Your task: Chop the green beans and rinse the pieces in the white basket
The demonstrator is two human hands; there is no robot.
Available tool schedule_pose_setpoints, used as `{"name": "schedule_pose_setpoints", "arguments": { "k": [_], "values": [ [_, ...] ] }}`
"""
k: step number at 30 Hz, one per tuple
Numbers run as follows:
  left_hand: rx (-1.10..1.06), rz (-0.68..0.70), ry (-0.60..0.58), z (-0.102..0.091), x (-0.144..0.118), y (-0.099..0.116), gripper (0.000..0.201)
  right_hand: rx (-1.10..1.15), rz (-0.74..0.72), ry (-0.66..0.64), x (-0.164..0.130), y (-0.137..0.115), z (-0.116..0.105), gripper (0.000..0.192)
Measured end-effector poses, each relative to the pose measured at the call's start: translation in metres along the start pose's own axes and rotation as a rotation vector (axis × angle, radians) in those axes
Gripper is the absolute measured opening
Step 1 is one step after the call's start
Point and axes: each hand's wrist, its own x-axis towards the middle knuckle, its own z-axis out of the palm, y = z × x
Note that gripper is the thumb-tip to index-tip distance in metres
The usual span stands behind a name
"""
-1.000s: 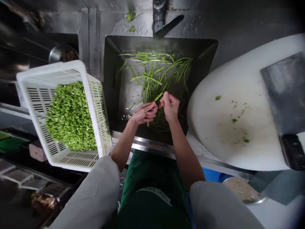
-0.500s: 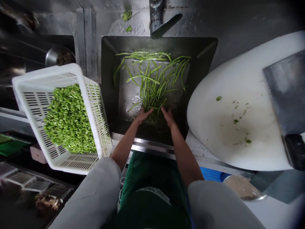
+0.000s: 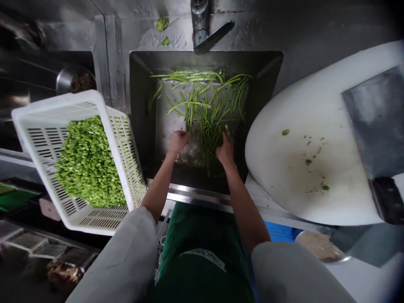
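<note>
Long green beans (image 3: 208, 122) lie loose in water in the steel sink (image 3: 265, 80). My left hand (image 3: 178, 142) is just left of the main bunch, with its fingers curled closed. Whatever is between those fingers, if anything, is hidden. At the right side of the bunch, my right hand (image 3: 225, 151) has its fingers closed around some beans, and a bean end shows by its fingertips. Water is stirred up between the two hands.
A white slotted basket (image 3: 115, 151) with chopped green pieces (image 3: 91, 164) stands at the left. On the right, a cleaver (image 3: 375, 122) rests on a round white cutting board (image 3: 284, 168) with green scraps. The faucet (image 3: 200, 29) is behind the sink.
My hands have shifted from beneath the bunch to its sides, the left one up and leftward. Their fingers have closed. The near beans have moved, and the whole view has shifted slightly.
</note>
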Motion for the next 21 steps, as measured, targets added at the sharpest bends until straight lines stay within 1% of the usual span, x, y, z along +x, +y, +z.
{"name": "schedule_pose_setpoints", "arguments": {
  "k": [1,2,3,4,5,7,8,9,11,13,14,16,17,18,19,20,21],
  "values": [
    [0.024,-0.027,0.096,-0.004,0.012,0.008,0.014,-0.033,-0.040,0.025,-0.001,-0.007,-0.004,0.080],
    [0.013,-0.066,0.158,-0.004,0.026,0.016,0.019,-0.054,-0.067,0.050,-0.002,-0.015,-0.008,0.077],
    [-0.039,-0.110,0.171,-0.001,0.039,0.024,0.025,-0.065,-0.079,0.071,-0.001,-0.021,-0.012,0.076],
    [-0.122,-0.153,0.146,0.003,0.052,0.031,0.029,-0.071,-0.083,0.081,0.001,-0.026,-0.015,0.077],
    [-0.212,-0.196,0.102,0.009,0.063,0.037,0.027,-0.075,-0.083,0.077,0.002,-0.030,-0.020,0.079],
    [-0.358,-0.250,0.026,0.019,0.079,0.044,0.009,-0.093,-0.100,0.031,0.006,-0.031,-0.028,0.087],
    [-0.397,-0.254,0.010,0.023,0.082,0.044,0.003,-0.105,-0.121,-0.001,0.008,-0.028,-0.033,0.091],
    [-0.410,-0.242,0.003,0.025,0.083,0.042,0.012,-0.117,-0.143,-0.031,0.009,-0.024,-0.036,0.094],
    [-0.371,-0.200,-0.014,0.029,0.074,0.032,0.022,-0.124,-0.169,-0.070,0.011,-0.012,-0.039,0.094],
    [-0.291,-0.191,-0.053,0.035,0.052,0.018,0.028,-0.090,-0.127,-0.091,0.012,-0.001,-0.034,0.090],
    [-0.248,-0.202,-0.073,0.040,0.037,0.011,0.029,-0.057,-0.080,-0.101,0.013,0.004,-0.029,0.089],
    [-0.198,-0.209,-0.113,0.055,0.005,-0.001,0.031,0.031,0.019,-0.135,0.013,0.010,-0.013,0.094],
    [-0.172,-0.194,-0.134,0.063,-0.010,-0.005,0.030,0.081,0.051,-0.159,0.013,0.012,-0.005,0.098],
    [-0.108,-0.148,-0.152,0.069,-0.024,-0.009,0.029,0.129,0.067,-0.183,0.012,0.014,0.003,0.101],
    [-0.016,-0.084,-0.149,0.073,-0.035,-0.012,0.026,0.169,0.070,-0.203,0.011,0.015,0.010,0.103],
    [0.077,-0.029,-0.117,0.072,-0.044,-0.015,0.021,0.199,0.068,-0.214,0.010,0.017,0.015,0.101],
    [0.171,0.012,-0.053,0.068,-0.050,-0.017,0.016,0.216,0.070,-0.216,0.009,0.020,0.019,0.099]
  ]
}}
